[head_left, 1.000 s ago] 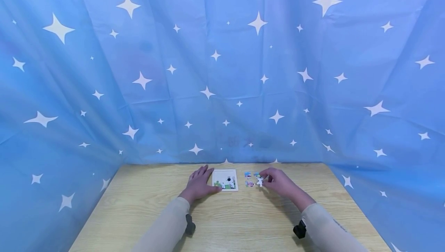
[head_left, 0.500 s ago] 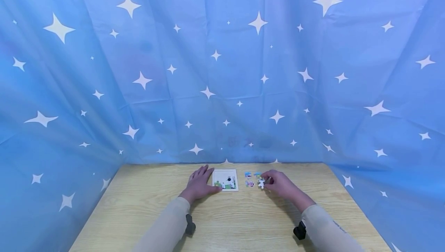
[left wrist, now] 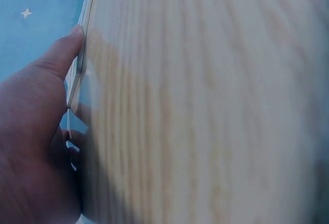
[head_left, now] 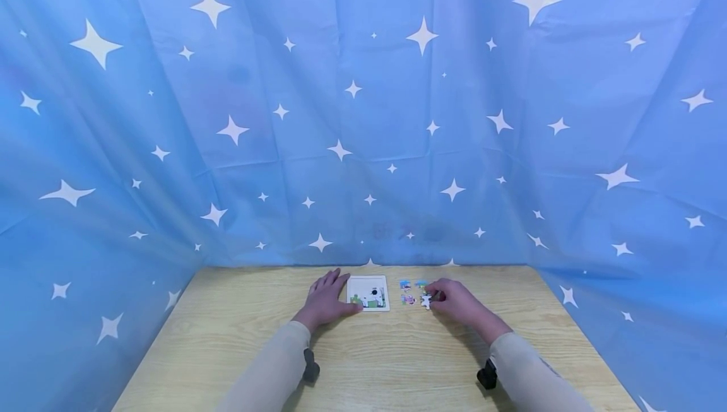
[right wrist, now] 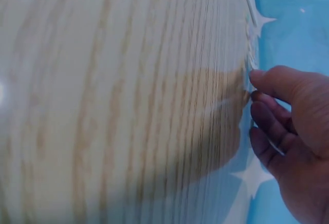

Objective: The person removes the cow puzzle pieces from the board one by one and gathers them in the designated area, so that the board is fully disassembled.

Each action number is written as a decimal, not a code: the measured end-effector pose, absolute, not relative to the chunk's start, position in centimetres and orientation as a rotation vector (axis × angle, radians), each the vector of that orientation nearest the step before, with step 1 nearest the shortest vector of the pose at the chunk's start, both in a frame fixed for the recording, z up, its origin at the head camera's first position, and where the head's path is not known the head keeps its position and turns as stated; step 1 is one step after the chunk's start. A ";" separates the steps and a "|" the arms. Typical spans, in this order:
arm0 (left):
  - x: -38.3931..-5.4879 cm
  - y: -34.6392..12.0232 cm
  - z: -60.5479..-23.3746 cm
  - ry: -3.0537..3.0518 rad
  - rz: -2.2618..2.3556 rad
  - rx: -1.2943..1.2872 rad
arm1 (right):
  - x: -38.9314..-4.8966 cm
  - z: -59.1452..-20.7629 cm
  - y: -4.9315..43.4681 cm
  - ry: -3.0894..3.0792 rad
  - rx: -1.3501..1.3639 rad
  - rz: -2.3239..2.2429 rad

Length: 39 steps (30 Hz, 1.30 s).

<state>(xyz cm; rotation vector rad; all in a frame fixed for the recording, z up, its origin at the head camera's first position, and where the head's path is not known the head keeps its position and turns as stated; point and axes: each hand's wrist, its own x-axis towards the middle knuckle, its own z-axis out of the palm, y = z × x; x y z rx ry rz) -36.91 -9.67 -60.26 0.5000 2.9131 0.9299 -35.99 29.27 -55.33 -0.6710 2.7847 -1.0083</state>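
Observation:
A square puzzle board (head_left: 368,293) with a pale rim lies near the table's back edge. Its lower part bears green pieces and a black-and-white figure. My left hand (head_left: 325,299) is spread at the board's left side, its thumb on the near rim and the index finger at the far left corner. To the right of the board, my right hand (head_left: 454,299) pinches a white puzzle piece (head_left: 426,301) between thumb and fingertips, low over the table. In the right wrist view the fingers (right wrist: 271,124) are curled together at table level, and the piece itself is hard to make out.
Several loose puzzle pieces lie between the board and my right hand, among them a pink one (head_left: 407,300) and a blue one (head_left: 404,284). The wooden table (head_left: 392,361) reaches back to a blue curtain (head_left: 363,84) with white stars.
The white puzzle piece in my right hand has shifted slightly to the right and turned a little. My left hand and the board have stayed in place.

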 end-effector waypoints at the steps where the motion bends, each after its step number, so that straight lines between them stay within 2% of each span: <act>1: -37.0 -9.7 -60.4 2.913 0.922 0.494 | -36.0 -55.4 29.2 2.785 -0.670 -1.003; 18: -36.4 -9.6 -59.8 2.937 0.933 0.539 | -36.6 -55.3 28.7 2.794 -0.590 -0.964; 27: -37.4 -9.8 -61.0 2.931 0.913 0.513 | -36.6 -55.1 28.7 2.808 -0.659 -0.936; 35: -36.1 -9.5 -59.3 2.937 0.952 0.531 | -36.7 -55.2 28.8 2.815 -0.672 -0.932; 39: -36.8 -9.8 -60.4 2.967 0.923 0.550 | -36.8 -55.2 28.8 2.805 -0.678 -0.944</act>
